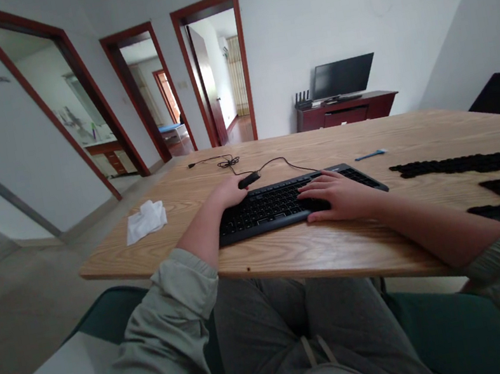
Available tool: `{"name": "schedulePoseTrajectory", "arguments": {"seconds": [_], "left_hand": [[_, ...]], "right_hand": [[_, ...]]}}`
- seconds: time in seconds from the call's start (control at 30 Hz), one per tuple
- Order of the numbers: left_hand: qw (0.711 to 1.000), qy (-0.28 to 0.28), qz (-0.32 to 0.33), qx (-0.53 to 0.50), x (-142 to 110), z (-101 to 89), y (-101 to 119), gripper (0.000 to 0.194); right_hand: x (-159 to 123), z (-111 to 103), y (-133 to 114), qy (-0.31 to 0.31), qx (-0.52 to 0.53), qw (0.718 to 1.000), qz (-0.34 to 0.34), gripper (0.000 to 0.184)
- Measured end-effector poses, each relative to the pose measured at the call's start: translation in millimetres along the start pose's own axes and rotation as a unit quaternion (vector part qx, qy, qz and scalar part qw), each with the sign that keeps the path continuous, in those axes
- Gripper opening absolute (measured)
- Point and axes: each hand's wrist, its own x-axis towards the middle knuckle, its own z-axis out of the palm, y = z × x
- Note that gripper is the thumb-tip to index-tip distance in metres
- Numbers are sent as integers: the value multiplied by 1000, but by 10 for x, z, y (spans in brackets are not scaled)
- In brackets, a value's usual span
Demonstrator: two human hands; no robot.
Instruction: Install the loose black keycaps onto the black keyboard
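Note:
A black keyboard (266, 210) lies on the wooden table in front of me, its cable (284, 158) running off behind it. My left hand (229, 192) is closed at the keyboard's back left corner. Out of it sticks a short black object (249, 180), rounded like a handle; its kind cannot be made out. On the right half of the keyboard rests my right hand (336, 196), palm down with the fingers stretched over the keys and the thumb near the front edge.
A crumpled white tissue (146, 221) lies at the table's left. Behind the keyboard are the coiled cable and its plug (191, 165). To the right are a thin blue tool (370, 155) and bands of small black pieces (463, 165). A television (344, 76) stands beyond.

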Motion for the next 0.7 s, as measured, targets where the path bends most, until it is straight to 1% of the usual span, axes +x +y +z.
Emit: {"name": "schedulePoseTrajectory", "arguments": {"seconds": [0.1, 0.2, 0.33, 0.43, 0.5, 0.57, 0.63, 0.7], "left_hand": [[999, 0, 13, 40, 2, 50, 100, 45], [997, 12, -2, 72, 27, 112, 163, 40], [998, 22, 20, 59, 55, 172, 202, 35], [998, 29, 25, 40, 58, 178, 231, 33], [998, 64, 12, 12, 57, 155, 272, 36], [990, 130, 9, -46, 63, 117, 333, 40], [972, 194, 31, -126, 87, 81, 403, 39], [950, 224, 55, -209, 127, 62, 465, 33]], "right_hand": [[-32, 17, 67, 10, -18, 1000, -17, 55], [-90, 32, 178, 7, -29, 999, -19, 53], [-205, 34, 343, -1, -30, 999, 24, 53], [-251, -7, 396, -6, -14, 998, 58, 53], [-218, -59, 378, -7, 10, 998, 69, 50], [-112, -118, 314, 17, 39, 995, 88, 45], [69, -168, 204, 60, 78, 988, 122, 41], [302, -198, 56, 94, 144, 974, 150, 39]]}}
